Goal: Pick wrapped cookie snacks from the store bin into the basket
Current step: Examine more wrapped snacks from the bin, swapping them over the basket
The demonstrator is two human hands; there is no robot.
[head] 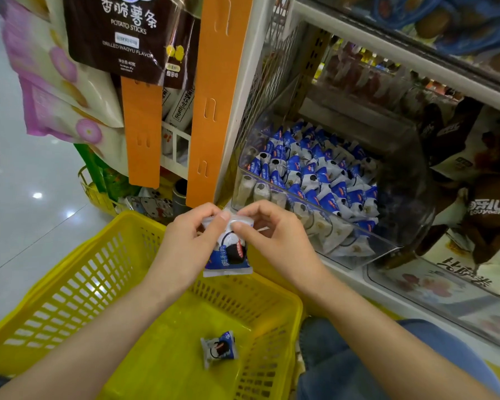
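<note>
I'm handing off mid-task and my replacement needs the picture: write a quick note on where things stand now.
The left hand pinches the top edge of a wrapped cookie snack above the yellow basket.
The right hand pinches the same edge.
Done: one cookie pack lies on the basket floor.
Left: drop the held snack in, then fetch more from the clear bin, which is well stocked.

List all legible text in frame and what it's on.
"香脆薯条": brown hanging bag
"POTATO STICKS": same bag
"GRILLED WAGYU FLAVOR": same bag
"奥利奥": held cookie packet
Too small or blurred to read: that bag's fine print, bin packets, basket packet, right-shelf bags.
</note>
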